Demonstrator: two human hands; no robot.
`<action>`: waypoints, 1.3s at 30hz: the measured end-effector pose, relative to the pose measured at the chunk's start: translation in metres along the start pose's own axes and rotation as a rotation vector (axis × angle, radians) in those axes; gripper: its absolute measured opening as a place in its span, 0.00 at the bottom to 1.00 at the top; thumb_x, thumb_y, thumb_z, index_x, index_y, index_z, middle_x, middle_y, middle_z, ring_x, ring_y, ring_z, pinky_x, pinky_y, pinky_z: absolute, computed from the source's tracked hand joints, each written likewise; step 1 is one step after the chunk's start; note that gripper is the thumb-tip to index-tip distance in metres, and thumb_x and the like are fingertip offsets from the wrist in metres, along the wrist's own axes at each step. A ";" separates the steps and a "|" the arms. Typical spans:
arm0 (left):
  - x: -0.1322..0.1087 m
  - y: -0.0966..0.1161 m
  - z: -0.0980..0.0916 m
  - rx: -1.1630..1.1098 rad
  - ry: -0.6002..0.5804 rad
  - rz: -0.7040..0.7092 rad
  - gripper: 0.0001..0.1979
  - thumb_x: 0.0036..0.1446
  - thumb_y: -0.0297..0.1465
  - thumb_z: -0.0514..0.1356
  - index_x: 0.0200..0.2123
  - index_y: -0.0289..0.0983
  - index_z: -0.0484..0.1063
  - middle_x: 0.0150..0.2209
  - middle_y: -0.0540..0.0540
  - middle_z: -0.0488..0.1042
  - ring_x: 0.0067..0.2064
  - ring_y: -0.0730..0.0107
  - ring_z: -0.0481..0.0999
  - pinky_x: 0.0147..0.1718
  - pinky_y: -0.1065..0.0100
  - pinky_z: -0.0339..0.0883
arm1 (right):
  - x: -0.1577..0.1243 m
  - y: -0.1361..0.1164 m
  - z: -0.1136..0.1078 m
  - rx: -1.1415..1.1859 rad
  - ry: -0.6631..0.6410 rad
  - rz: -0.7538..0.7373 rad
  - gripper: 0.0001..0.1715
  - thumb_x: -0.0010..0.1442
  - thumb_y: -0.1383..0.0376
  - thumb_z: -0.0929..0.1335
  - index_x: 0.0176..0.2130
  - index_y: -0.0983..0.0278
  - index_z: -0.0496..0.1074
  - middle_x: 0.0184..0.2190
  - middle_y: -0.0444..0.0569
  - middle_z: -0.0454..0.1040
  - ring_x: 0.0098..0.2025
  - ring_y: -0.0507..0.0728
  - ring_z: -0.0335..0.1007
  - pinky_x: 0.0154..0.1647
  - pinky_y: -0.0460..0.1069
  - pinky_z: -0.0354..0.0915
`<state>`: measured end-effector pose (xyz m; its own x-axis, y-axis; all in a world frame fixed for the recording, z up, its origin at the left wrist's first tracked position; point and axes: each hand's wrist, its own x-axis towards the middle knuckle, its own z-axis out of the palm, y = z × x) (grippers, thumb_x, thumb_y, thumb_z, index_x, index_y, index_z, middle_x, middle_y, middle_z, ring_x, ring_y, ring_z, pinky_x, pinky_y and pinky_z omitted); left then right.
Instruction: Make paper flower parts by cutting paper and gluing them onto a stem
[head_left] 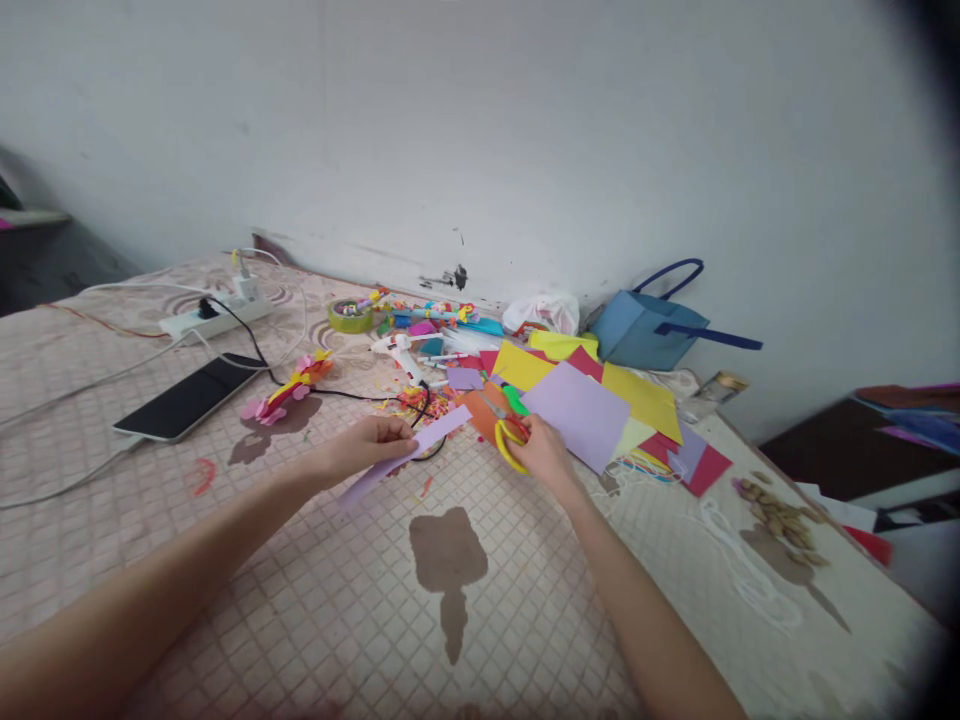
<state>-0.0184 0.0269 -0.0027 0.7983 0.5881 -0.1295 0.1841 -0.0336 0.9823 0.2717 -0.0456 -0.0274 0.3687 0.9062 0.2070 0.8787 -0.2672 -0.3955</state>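
Note:
My left hand [379, 440] pinches a long lilac paper strip [442, 428], which slants up to the right above the bed-like patterned cloth [360, 620]. In my right hand [545, 458] are scissors [510, 445] with yellow and red handles, their blades pointing up and left toward the strip's far end. The blades look apart from the strip. Just behind the scissors lie an orange sheet [480, 408] and a green piece [514, 400]. A larger lilac sheet [577, 412] rests on the pile right of them.
A white glue gun [401, 355] lies behind paper scraps [424, 402]. Leftward are a paper flower craft [292, 388], a tablet-like black device [191, 395] and a power strip [217, 318] with cables. To the right are a blue bag [645, 330], a glass jar [716, 392] and white cord [742, 560].

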 end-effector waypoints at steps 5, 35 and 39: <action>-0.001 -0.004 -0.001 0.033 -0.036 0.021 0.17 0.52 0.44 0.59 0.26 0.33 0.67 0.21 0.52 0.66 0.23 0.78 0.61 0.22 0.75 0.54 | -0.010 0.001 0.003 0.045 0.045 -0.050 0.18 0.49 0.56 0.69 0.37 0.65 0.67 0.34 0.55 0.71 0.37 0.63 0.69 0.36 0.53 0.62; 0.000 0.005 -0.013 -0.789 0.360 -0.021 0.11 0.61 0.34 0.52 0.37 0.33 0.70 0.34 0.43 0.76 0.33 0.72 0.77 0.33 0.73 0.71 | -0.053 -0.097 0.030 1.168 -0.227 -0.313 0.17 0.53 0.70 0.64 0.41 0.58 0.76 0.41 0.46 0.75 0.42 0.55 0.69 0.42 0.50 0.63; -0.006 0.001 0.015 -0.517 0.342 0.056 0.20 0.50 0.32 0.64 0.47 0.36 0.66 0.40 0.42 0.75 0.36 0.67 0.76 0.35 0.68 0.69 | -0.061 -0.097 0.033 1.099 -0.188 -0.404 0.14 0.54 0.69 0.66 0.41 0.58 0.76 0.40 0.47 0.75 0.42 0.56 0.70 0.42 0.50 0.64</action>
<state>-0.0147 0.0111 -0.0033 0.5544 0.8250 -0.1097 -0.2223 0.2738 0.9357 0.1535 -0.0644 -0.0308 -0.0069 0.9189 0.3944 0.1560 0.3905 -0.9073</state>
